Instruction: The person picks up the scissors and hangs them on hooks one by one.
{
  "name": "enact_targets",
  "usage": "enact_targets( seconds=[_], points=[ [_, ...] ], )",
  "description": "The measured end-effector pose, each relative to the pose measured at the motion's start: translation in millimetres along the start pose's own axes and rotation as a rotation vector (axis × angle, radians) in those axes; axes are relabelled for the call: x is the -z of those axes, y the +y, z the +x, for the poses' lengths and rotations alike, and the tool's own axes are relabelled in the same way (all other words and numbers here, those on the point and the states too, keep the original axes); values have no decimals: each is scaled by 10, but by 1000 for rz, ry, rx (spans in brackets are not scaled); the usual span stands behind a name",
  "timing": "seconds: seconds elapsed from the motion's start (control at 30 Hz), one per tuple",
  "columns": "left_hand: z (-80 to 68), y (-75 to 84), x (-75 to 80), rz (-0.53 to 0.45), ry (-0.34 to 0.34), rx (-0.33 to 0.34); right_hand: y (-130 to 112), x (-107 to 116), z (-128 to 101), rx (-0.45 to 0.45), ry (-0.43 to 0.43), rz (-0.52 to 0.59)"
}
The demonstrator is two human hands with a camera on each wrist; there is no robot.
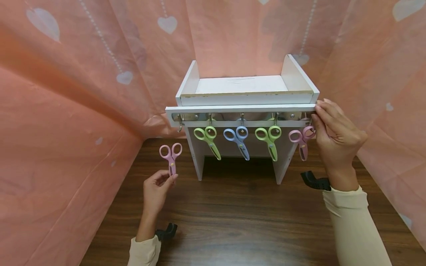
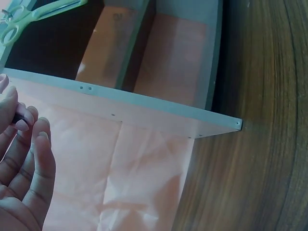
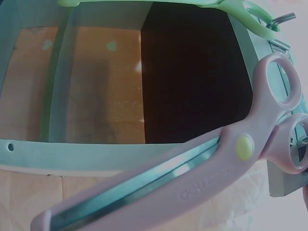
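Note:
My left hand [image 1: 156, 190] pinches pink scissors [image 1: 172, 159] by the blade end, with the handle loops pointing up. It is left of the white shelf and below the bare leftmost hook [image 1: 180, 123]. My right hand [image 1: 339, 135] grips the right end of the white hook rail [image 1: 239, 109], fingers on top and thumb below. Right beside its thumb, a second pair of pink scissors [image 1: 302, 142] hangs by one loop, large in the right wrist view. Green scissors [image 1: 209, 142], blue scissors [image 1: 237, 142] and more green scissors [image 1: 269, 142] hang from the middle hooks.
The white shelf unit [image 1: 196, 159] stands on a dark wood-grain surface [image 1: 233, 221], its open compartments showing in both wrist views. A pink curtain with white hearts [image 1: 83, 147] encloses the back and sides. Black bands [image 1: 316, 181] are worn at the wrists.

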State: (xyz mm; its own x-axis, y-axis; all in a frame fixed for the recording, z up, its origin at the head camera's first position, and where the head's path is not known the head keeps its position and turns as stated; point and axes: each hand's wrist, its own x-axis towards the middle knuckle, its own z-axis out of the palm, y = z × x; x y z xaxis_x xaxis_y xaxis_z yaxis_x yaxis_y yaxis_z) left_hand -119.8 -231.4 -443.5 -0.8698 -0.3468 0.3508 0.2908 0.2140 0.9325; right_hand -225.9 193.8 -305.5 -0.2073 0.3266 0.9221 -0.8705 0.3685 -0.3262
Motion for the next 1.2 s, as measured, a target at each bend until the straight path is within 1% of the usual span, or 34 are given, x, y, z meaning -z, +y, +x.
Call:
enact_targets(
  seconds=[0.27, 0.47, 0.63, 0.77, 1.2],
  points=[
    [-7, 91, -6, 7, 7, -26, 23, 9, -11, 1, -3, -1],
    [-6, 174, -16, -36, -1, -17, 25, 10, -9, 2, -2, 4],
    [4, 241, -18, -59, -21, -43, 10, 7, -4, 2, -2, 10],
    [11, 293, -24, -70, -20, -56, 7, -2, 3, 6, 0, 16],
    [70, 362, -64, -89, -48, -72, 13, 3, -1, 4, 1, 12]
  ],
)
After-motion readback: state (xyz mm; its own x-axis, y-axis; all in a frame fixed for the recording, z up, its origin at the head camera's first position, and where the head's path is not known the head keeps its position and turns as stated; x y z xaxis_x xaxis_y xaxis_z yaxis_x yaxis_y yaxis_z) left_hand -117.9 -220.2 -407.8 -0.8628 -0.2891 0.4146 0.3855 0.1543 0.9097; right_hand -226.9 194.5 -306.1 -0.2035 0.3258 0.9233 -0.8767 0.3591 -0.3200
